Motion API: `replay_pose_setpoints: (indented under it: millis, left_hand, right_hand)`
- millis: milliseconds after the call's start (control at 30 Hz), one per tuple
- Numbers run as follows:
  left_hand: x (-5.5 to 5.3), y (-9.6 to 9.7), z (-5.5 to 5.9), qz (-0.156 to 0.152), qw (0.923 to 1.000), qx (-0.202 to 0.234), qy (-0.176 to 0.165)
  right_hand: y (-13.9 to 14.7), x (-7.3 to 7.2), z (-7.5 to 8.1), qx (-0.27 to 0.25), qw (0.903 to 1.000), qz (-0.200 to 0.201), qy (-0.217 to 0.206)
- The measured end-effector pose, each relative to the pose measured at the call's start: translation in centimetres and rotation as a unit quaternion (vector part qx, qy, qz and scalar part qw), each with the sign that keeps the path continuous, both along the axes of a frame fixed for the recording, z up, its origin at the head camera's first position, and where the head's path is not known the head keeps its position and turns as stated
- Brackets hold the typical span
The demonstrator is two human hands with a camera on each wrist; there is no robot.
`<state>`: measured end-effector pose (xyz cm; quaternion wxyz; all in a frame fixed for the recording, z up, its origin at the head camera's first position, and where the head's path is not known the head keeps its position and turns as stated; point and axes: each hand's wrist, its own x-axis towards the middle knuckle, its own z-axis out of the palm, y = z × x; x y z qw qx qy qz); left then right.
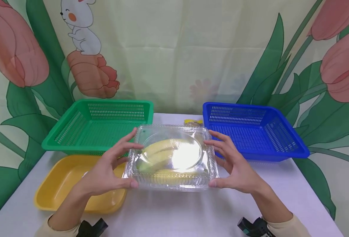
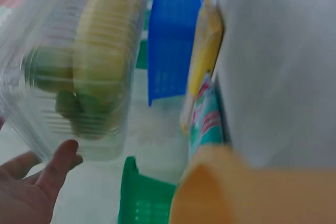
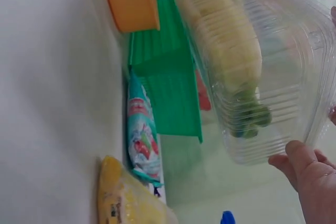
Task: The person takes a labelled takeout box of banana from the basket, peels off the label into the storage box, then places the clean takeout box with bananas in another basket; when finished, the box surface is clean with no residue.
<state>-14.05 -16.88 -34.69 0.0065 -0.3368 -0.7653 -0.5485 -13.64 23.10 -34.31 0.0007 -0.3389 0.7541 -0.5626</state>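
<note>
A clear plastic clamshell box (image 1: 177, 188) with a ribbed wall is held up over the white table between both hands. Yellow bananas (image 1: 158, 151) with greenish ends lie inside, partly hidden by glare on the lid. My left hand (image 1: 101, 176) grips the box's left side, thumb at the near edge and fingers along the side and top. On the opposite side my right hand (image 1: 239, 172) grips it the same way. From the right wrist view, the bananas (image 3: 226, 40) show through the box's ribbed wall, and the box is well off the table.
A green basket (image 1: 103, 153) stands at the back left, a blue basket (image 1: 260, 154) at the back right. The yellow basin (image 1: 48, 187) sits front left, beneath my left forearm. Behind the box lie a yellow packet (image 3: 126, 198) and a teal printed packet (image 3: 142, 135).
</note>
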Motion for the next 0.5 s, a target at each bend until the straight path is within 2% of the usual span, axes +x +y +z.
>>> replay_pose_setpoints:
  millis: [100, 233, 500]
  left_hand:
    - [-0.5, -0.5, 0.6, 0.008, 0.9996, -0.01, 0.024]
    - [-1.4, -1.2, 1.4, 0.027, 0.9989, -0.019, 0.034]
    - [-3.3, -2.8, 2.1, 0.039, 0.997, -0.005, 0.067]
  right_hand:
    - [-0.6, -0.9, 0.5, 0.004, 1.0, 0.005, -0.007]
    - [-1.5, -2.4, 0.9, 0.006, 0.9998, 0.017, -0.009]
    - [-3.4, -5.9, 1.5, 0.002, 0.9994, 0.029, 0.016]
